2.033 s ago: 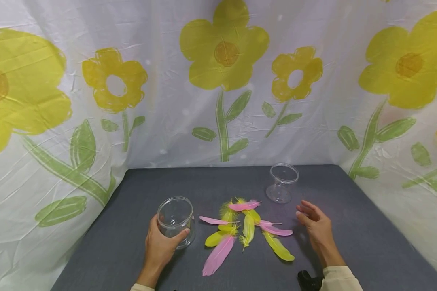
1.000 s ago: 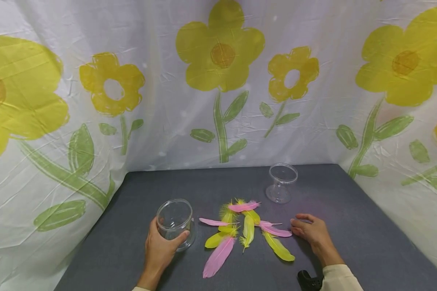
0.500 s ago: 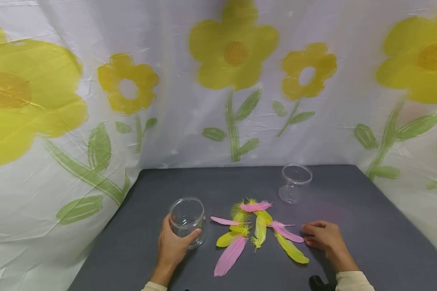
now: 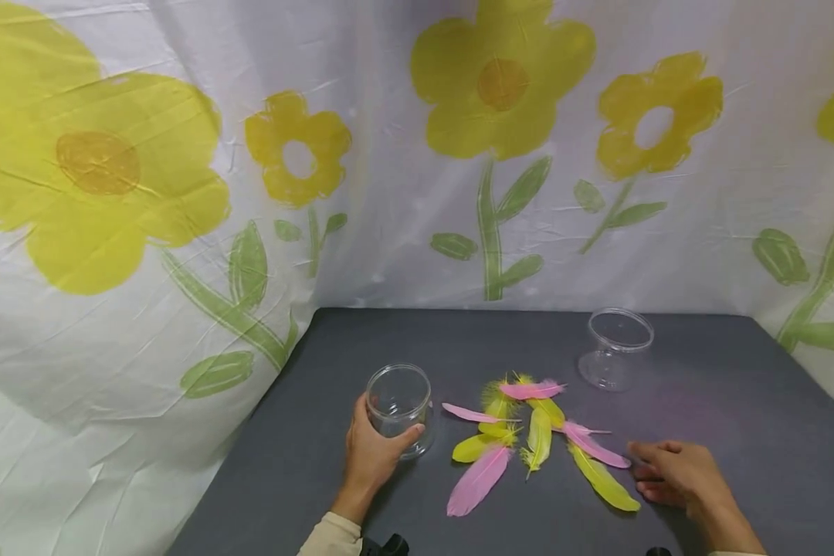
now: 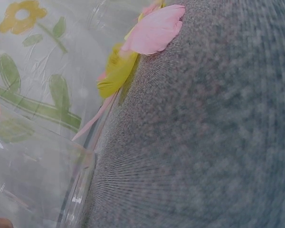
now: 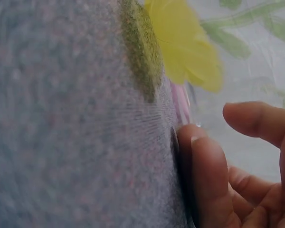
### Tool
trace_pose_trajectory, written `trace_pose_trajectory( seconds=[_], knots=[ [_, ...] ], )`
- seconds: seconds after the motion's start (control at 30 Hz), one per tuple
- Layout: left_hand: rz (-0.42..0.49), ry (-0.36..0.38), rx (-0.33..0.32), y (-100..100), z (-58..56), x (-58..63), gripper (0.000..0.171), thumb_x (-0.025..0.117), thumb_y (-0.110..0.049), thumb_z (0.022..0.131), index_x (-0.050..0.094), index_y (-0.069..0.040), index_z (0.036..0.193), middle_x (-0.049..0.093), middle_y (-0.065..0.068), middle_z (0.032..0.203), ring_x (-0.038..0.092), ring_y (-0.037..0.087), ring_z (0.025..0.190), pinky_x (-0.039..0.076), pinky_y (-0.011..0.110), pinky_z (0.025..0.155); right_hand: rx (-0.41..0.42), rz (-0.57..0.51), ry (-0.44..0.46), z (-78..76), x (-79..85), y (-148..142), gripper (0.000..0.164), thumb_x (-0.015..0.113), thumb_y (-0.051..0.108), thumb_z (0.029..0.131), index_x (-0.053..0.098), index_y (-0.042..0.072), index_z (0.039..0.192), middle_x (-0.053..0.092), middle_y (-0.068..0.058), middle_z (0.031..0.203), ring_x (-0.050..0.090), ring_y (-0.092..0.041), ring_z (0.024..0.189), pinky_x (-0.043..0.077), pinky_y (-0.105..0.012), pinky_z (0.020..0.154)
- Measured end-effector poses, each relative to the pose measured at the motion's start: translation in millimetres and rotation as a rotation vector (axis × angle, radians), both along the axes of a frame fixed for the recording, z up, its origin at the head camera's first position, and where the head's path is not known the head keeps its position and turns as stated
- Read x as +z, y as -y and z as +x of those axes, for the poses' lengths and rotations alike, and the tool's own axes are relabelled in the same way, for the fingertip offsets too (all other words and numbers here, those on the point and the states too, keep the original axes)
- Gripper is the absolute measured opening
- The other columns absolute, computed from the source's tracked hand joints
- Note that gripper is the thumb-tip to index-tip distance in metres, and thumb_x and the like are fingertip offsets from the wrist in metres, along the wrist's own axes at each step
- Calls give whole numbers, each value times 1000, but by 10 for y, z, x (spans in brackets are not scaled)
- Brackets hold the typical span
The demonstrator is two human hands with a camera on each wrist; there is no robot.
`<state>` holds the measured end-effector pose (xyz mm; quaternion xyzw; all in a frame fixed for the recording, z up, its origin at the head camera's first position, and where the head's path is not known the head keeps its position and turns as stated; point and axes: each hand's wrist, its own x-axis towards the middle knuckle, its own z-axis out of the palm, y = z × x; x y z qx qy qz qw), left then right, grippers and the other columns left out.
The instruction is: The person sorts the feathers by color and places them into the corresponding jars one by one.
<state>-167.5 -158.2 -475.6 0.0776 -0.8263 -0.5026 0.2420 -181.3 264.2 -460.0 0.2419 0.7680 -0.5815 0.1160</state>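
Feathers [image 4: 540,436]: pink and yellow, fanned out on the worktop [image 4: 285,494].
Clear jar [image 4: 401,413]: upright, just left of the feathers.
Left hand [image 4: 374,457]: curled round the jar's side, apparently steadying it, mouth uncovered.
Right hand [image 4: 688,475]: at the feathers' right edge, fingers loosely bent, thumb apart, nothing gripped; contact I can't tell.
Second clear container [image 4: 608,371]: beyond the feathers, rightward, unheld.

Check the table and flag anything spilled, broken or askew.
Nothing stands out as spilled, broken or askew. The feathers lie loose and partly overlapping on the table; the clear jar held by the left hand and the clear vessel near the far edge both look upright.
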Motion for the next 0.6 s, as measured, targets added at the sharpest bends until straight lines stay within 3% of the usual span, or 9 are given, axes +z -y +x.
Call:
trace_pose_trajectory(
  seconds=[0.17,0.37,0.6],
  knots=[
    [-10,-6,11,109,99,-21,100,93,-34,60,40,-3,139,52,21,131,49,39,119,37,57,96,48,-17,40,69,-56,148,52,80,26,79,56,-11,106,66,-11,71,66,-20,60,56,-36,59],
    [-58,5,36,222,185,-12,100,93,-35,58,41,0,138,55,20,127,52,37,115,40,56,92,77,-95,16,132,-137,294,33,78,7,79,58,-8,101,65,-10,75,65,-21,63,56,-35,61],
    [-49,8,5,214,75,37,100,91,-36,61,39,-2,139,52,19,132,50,38,119,39,58,94,94,-135,-129,82,-117,265,27,72,-6,78,60,-11,101,64,-9,78,66,-20,67,56,-33,62]
  ],
)
